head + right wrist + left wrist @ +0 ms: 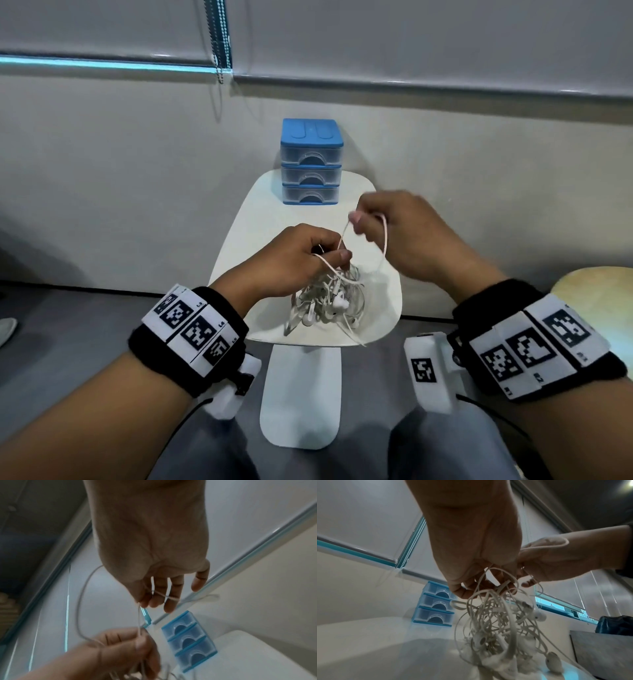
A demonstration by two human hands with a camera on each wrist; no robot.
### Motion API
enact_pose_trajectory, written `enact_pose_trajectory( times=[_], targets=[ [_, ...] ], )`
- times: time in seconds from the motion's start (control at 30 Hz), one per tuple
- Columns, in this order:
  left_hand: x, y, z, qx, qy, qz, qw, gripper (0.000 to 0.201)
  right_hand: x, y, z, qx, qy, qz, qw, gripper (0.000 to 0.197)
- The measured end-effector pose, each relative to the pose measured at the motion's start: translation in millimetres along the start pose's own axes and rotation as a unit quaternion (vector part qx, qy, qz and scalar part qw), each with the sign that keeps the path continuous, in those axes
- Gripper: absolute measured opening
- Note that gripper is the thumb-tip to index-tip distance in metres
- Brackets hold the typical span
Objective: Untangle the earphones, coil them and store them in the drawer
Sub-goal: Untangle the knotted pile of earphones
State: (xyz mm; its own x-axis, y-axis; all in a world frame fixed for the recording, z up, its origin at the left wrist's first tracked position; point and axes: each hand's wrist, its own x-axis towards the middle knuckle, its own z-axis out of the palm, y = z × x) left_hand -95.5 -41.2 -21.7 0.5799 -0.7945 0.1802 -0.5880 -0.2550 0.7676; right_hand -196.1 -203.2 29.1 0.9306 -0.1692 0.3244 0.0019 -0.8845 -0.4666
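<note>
Small white desk (383,308) by wall, blue drawer unit (311,161) at back, all shut. Left hand (291,260) fingers pinching top of earphones (329,301) clump above desk. Right hand (394,226) pinching one loop, raised. Tip, imo: feed loop back slowly, don't yank, knots tighten.

Black wristbands (534,339) carry white square-coded tags (191,325) and white camera boxes (430,373).

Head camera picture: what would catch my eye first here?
Probably the tangled white earphones, hanging in a clump over the small white table. The left hand grips the clump's top while the right hand pinches one loop drawn out above it. Behind stands a blue three-drawer unit, drawers closed.
</note>
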Motion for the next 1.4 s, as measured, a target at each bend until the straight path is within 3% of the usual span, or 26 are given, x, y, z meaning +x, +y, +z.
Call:
enact_pose_trajectory(
  times=[0.07,0.13,0.17,0.23,0.33,0.43,0.6,0.7,0.8,0.9,1.03,1.13,1.3,1.4],
  targets=[
    [-0.9,-1.5,-1.3,-0.007,-0.003,-0.006,1.000,0.023,5.7,-9.7,-10.4,0.158,0.094,-0.011,0.983,0.030],
    [-3.0,-3.4,-1.2,-0.020,-0.006,-0.015,1.000,0.025,8.7,-22.6,-23.5,0.337,0.160,0.000,0.928,0.028],
    [-4.0,-4.1,-1.3,-0.025,-0.006,-0.019,0.999,0.026,9.2,-28.4,-29.3,0.396,0.179,-0.002,0.901,0.027],
    [-6.0,-4.0,-0.5,-0.029,-0.007,-0.021,0.999,0.025,10.3,-34.4,-35.9,0.438,0.207,-0.026,0.874,0.027],
    [-8.1,-4.9,0.8,-0.023,-0.007,-0.019,1.000,0.020,13.1,-33.8,-35.1,0.407,0.270,-0.088,0.868,0.023],
    [-11.1,-9.4,2.0,-0.024,-0.014,-0.026,0.999,0.017,14.0,-29.8,-30.5,0.311,0.331,-0.144,0.879,0.016],
    [-14.9,-14.9,-3.0,-0.026,-0.005,-0.027,0.999,0.013,12.3,-7.3,-24.2,0.195,0.345,-0.097,0.913,0.016],
    [-18.7,-15.1,-10.3,-0.026,-0.007,-0.032,0.999,0.013,8.3,26.4,-12.6,0.045,0.295,-0.012,0.954,0.018],
    [-23.5,-14.1,-20.3,-0.020,-0.006,-0.035,0.999,0.012,-6.9,58.1,1.7,-0.050,0.163,0.100,0.980,0.015],
    [-27.0,-13.3,-28.9,-0.012,0.014,-0.042,0.999,0.013,-21.4,76.8,8.3,-0.097,0.026,0.201,0.974,0.016],
    [-28.3,-12.0,-33.2,0.005,0.047,-0.075,0.996,0.026,-28.1,76.0,14.8,-0.132,-0.155,0.237,0.950,0.008],
    [-24.0,-7.2,-34.4,0.016,0.053,-0.076,0.996,0.029,-27.4,60.6,10.3,-0.103,-0.150,0.209,0.961,0.018],
    [-20.5,0.5,-30.6,0.009,0.036,-0.046,0.998,0.017,-17.2,13.1,3.2,0.047,-0.009,0.065,0.997,0.030],
    [-20.3,6.6,-29.9,-0.010,0.018,-0.032,0.999,0.009,-12.8,-8.4,13.3,0.112,-0.035,0.006,0.993,0.037]
  ],
)
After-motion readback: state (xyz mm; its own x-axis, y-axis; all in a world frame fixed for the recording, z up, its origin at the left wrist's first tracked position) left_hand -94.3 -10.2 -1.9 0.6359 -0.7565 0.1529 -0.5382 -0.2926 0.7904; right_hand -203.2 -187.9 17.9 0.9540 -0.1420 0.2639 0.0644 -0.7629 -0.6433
